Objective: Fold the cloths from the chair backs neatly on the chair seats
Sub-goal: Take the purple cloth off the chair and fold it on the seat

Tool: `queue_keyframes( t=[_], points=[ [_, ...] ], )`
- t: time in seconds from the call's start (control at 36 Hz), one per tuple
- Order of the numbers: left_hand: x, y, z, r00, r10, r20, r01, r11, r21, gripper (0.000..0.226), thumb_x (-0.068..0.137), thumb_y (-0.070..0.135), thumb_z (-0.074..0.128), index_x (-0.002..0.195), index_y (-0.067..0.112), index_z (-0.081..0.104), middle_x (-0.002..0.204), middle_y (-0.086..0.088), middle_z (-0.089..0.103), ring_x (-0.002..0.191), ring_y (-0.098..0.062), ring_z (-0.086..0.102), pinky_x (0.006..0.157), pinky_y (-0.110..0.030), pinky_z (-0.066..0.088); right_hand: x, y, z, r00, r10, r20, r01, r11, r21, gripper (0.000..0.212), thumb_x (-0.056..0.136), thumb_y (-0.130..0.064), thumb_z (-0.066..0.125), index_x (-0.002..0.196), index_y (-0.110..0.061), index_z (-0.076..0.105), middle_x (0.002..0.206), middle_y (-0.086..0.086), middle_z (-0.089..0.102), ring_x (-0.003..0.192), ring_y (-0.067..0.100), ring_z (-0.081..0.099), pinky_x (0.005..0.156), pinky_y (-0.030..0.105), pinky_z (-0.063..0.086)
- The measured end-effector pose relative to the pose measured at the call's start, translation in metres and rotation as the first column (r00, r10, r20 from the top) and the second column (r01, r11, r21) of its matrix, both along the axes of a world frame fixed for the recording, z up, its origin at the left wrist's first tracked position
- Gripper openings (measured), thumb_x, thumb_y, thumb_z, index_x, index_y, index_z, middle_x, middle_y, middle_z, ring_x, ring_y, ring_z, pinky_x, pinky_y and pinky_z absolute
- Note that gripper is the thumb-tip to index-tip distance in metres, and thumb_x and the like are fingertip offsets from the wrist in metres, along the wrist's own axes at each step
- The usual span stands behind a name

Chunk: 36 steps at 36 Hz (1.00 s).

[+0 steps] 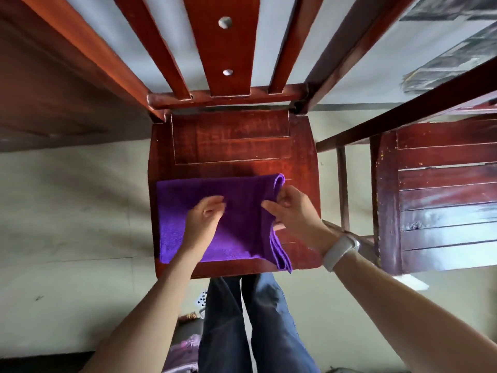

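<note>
Both bare forearms are stretched forward and down from the bottom of the head view toward the seat of a red-brown wooden chair (234, 141). The left hand (203, 219) is held palm down over the middle of a purple terry cloth (242, 211), with its fingers loosely curled and nothing gripped between them; whether the fingertips touch the fabric cannot be told. The right hand (293, 211) is placed at the cloth's right edge, where the folded layers are pinched between its thumb and curled fingers. A white wristband (340, 250) is worn on the right wrist.

The cloth is laid folded on the front half of the seat, spread flat from the seat's left edge to just right of its middle. A rounded fold is seen at the far right corner, just beside the right thumb, and stacked layers are visible along the right edge, whose near corner hangs slightly over the seat's front edge. The left hand is found above the cloth's centre, and the right hand at its right border, so the two hands are near each other but apart.

The slatted chair back (223, 49) rises beyond the seat. A second dark wooden chair (443, 189) stands just to the right. Legs in blue trousers (250, 324) are seen below the seat's front edge, above a pale floor (75, 211).
</note>
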State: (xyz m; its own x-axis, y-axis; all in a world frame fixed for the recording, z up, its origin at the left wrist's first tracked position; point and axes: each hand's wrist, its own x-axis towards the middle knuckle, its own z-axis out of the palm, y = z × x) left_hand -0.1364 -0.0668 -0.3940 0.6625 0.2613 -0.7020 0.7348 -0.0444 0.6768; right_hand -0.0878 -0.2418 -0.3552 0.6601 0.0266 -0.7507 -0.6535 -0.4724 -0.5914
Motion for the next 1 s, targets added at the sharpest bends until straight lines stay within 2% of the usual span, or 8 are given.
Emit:
queue_keyframes(
  t=[0.11, 0.22, 0.33, 0.39, 0.47, 0.56, 0.81, 1.0],
  points=[
    [-0.019, 0.028, 0.012, 0.928, 0.286, -0.240, -0.360, 0.856, -0.371, 0.021, 0.097, 0.016, 0.038, 0.101, 0.017, 0.058, 0.089, -0.002, 0.067, 0.083, -0.016, 0.062, 0.079, -0.029, 0.046, 0.001, 0.063, 0.007, 0.998, 0.062, -0.014, -0.062, 0.998, 0.004, 0.025, 0.079, -0.019, 0.069, 0.071, -0.016, 0.046, 0.063, -0.002, 0.051, 0.057, 0.019, 0.057, 0.068, 0.042, 0.056],
    [-0.043, 0.051, 0.012, 0.857, 0.410, -0.311, -0.513, 0.736, -0.443, 0.031, 0.099, 0.029, 0.033, 0.100, 0.015, 0.060, 0.079, 0.004, 0.072, 0.072, -0.008, 0.067, 0.064, -0.022, 0.052, 0.006, 0.122, 0.008, 0.985, 0.049, -0.165, -0.015, 0.979, 0.203, 0.012, 0.086, -0.009, 0.061, 0.078, -0.013, 0.053, 0.067, 0.006, 0.057, 0.057, 0.017, 0.056, 0.067, 0.036, 0.056],
    [-0.067, 0.061, -0.001, 0.923, 0.293, -0.248, -0.342, 0.922, -0.182, 0.043, 0.086, 0.039, 0.057, 0.125, 0.022, 0.049, 0.122, -0.003, 0.058, 0.104, -0.018, 0.057, 0.093, -0.036, 0.046, 0.018, 0.133, -0.015, 0.879, 0.434, 0.197, -0.389, 0.892, -0.231, 0.021, 0.087, -0.009, 0.048, 0.099, -0.008, 0.065, 0.102, 0.015, 0.065, 0.098, 0.031, 0.057, 0.087, 0.032, 0.039],
    [-0.071, 0.057, -0.004, 0.963, 0.229, -0.142, -0.232, 0.973, -0.005, 0.052, 0.083, 0.027, 0.066, 0.130, 0.018, 0.044, 0.117, -0.003, 0.057, 0.099, -0.016, 0.056, 0.082, -0.020, 0.045, 0.028, 0.129, -0.019, 0.743, 0.575, 0.343, -0.459, 0.810, -0.364, 0.030, 0.086, -0.012, 0.044, 0.112, -0.009, 0.061, 0.113, 0.015, 0.058, 0.109, 0.034, 0.049, 0.091, 0.033, 0.033],
    [-0.077, 0.047, -0.009, 0.986, 0.150, 0.074, -0.160, 0.974, 0.158, 0.062, 0.073, 0.014, 0.075, 0.125, 0.008, 0.043, 0.108, -0.001, 0.052, 0.096, -0.015, 0.053, 0.079, -0.013, 0.038, 0.044, 0.130, -0.027, 0.537, 0.809, 0.238, -0.649, 0.577, -0.496, 0.039, 0.090, -0.024, 0.048, 0.128, -0.016, 0.050, 0.130, 0.010, 0.047, 0.123, 0.031, 0.037, 0.096, 0.041, 0.032],
    [-0.091, 0.041, -0.018, 0.991, 0.061, 0.118, -0.093, 0.953, 0.288, 0.051, 0.072, 0.000, 0.071, 0.118, 0.003, 0.046, 0.110, -0.006, 0.055, 0.101, -0.020, 0.054, 0.086, -0.014, 0.034, 0.050, 0.137, -0.037, 0.432, 0.900, 0.065, -0.756, 0.400, -0.517, 0.047, 0.091, -0.036, 0.049, 0.135, -0.020, 0.041, 0.140, 0.005, 0.041, 0.132, 0.028, 0.030, 0.102, 0.048, 0.028],
    [-0.112, 0.049, -0.013, 0.939, 0.258, 0.227, -0.335, 0.835, 0.436, 0.014, 0.082, 0.009, 0.063, 0.094, 0.002, 0.060, 0.076, -0.006, 0.063, 0.066, -0.013, 0.052, 0.064, -0.020, 0.037, 0.041, 0.169, -0.039, 0.494, 0.822, 0.283, -0.713, 0.569, -0.409, 0.028, 0.088, -0.018, 0.052, 0.115, -0.009, 0.056, 0.107, 0.017, 0.058, 0.097, 0.034, 0.056, 0.079, 0.037, 0.044],
    [-0.114, 0.061, -0.018, 0.898, 0.436, 0.055, -0.419, 0.812, 0.407, 0.008, 0.089, 0.008, 0.055, 0.095, 0.003, 0.053, 0.082, -0.014, 0.066, 0.079, -0.033, 0.063, 0.066, -0.030, 0.037, 0.031, 0.200, -0.047, 0.381, 0.883, 0.274, -0.757, 0.468, -0.455, 0.027, 0.092, -0.027, 0.049, 0.118, -0.021, 0.053, 0.114, 0.006, 0.062, 0.107, 0.030, 0.057, 0.092, 0.043, 0.043]
  ],
)
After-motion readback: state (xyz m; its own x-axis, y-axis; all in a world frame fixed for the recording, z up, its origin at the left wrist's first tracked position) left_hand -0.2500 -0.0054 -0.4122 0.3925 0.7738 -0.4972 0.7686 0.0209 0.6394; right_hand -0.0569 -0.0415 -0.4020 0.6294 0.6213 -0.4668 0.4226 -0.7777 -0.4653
